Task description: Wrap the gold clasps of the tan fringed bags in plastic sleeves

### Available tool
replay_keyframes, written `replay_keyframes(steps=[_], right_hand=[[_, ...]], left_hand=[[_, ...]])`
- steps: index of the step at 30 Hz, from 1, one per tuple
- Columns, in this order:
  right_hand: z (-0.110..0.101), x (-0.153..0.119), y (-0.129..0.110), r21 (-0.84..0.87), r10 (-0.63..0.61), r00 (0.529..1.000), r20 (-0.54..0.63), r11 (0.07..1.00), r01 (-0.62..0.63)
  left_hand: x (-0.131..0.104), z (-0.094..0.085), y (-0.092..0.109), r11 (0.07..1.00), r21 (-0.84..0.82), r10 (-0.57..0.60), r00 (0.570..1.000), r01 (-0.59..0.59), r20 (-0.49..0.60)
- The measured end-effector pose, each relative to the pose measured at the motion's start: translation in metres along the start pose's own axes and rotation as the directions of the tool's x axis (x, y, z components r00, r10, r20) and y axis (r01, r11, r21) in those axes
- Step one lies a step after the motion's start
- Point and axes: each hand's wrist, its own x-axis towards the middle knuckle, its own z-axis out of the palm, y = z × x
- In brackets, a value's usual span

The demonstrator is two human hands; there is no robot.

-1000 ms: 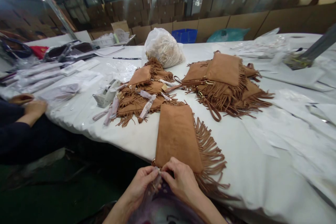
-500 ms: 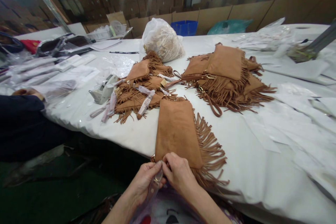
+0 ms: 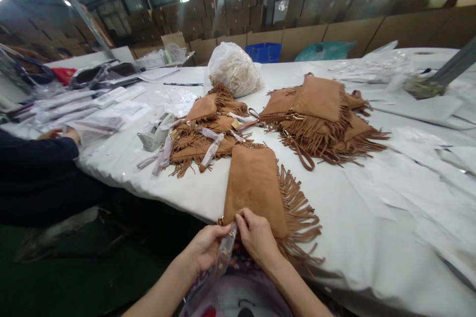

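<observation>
A flat tan fringed pouch (image 3: 255, 183) lies at the table's front edge, its fringe spread to the right. My left hand (image 3: 210, 245) is closed on a plastic-wrapped strap (image 3: 225, 252) that hangs below the pouch's lower left corner. At that corner a small metal ring shows. My right hand (image 3: 256, 235) rests at the pouch's lower edge with its fingers pinched together; what they hold, if anything, is hidden.
Tan fringed pouches form a left pile (image 3: 203, 141) and a right pile (image 3: 323, 104). Beside the left pile stands a tape dispenser (image 3: 155, 133). Behind sits a stuffed plastic bag (image 3: 234, 69). A person's dark sleeve (image 3: 37, 173) is at far left.
The view has tilted up a little. My hands have moved slightly apart, and more of the wrapped strap shows between them. The person's hands at left have moved onto a plastic bag.
</observation>
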Motion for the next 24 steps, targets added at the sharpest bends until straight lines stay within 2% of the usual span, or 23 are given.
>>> replay_keyframes(steps=[4,8,11,13,15,17,21,24], right_hand=[[-0.008,0.002,-0.003,0.205,0.096,0.995,0.006,0.974,-0.095],[-0.013,-0.012,-0.005,0.496,0.291,0.953,0.086,0.817,-0.294],[-0.007,-0.03,-0.004,0.52,0.398,0.907,0.138,0.75,-0.408],[0.0,-0.038,-0.004,0.499,0.372,0.914,0.163,0.768,-0.401],[0.008,-0.041,-0.007,0.515,0.283,0.94,0.188,0.787,-0.34],[0.014,-0.038,-0.011,0.569,0.23,0.943,0.242,0.753,-0.33],[0.021,-0.029,-0.017,0.639,0.273,0.888,0.371,0.618,-0.457],[0.022,-0.025,-0.017,0.643,0.297,0.858,0.419,0.571,-0.511]], left_hand=[[0.002,-0.001,0.013,0.994,0.049,-0.095,0.995,0.094,0.012],[0.005,0.003,0.028,0.982,0.117,-0.149,0.989,0.146,0.018],[0.005,0.008,0.037,0.968,0.159,-0.197,0.98,0.194,0.003],[0.005,0.01,0.04,0.961,0.17,-0.219,0.976,0.217,-0.009],[0.005,0.011,0.042,0.956,0.178,-0.233,0.972,0.234,-0.028],[0.007,0.011,0.041,0.949,0.194,-0.243,0.969,0.247,-0.046],[0.013,0.01,0.037,0.941,0.231,-0.245,0.969,0.246,-0.03],[0.013,0.008,0.033,0.943,0.249,-0.234,0.972,0.223,0.015]])
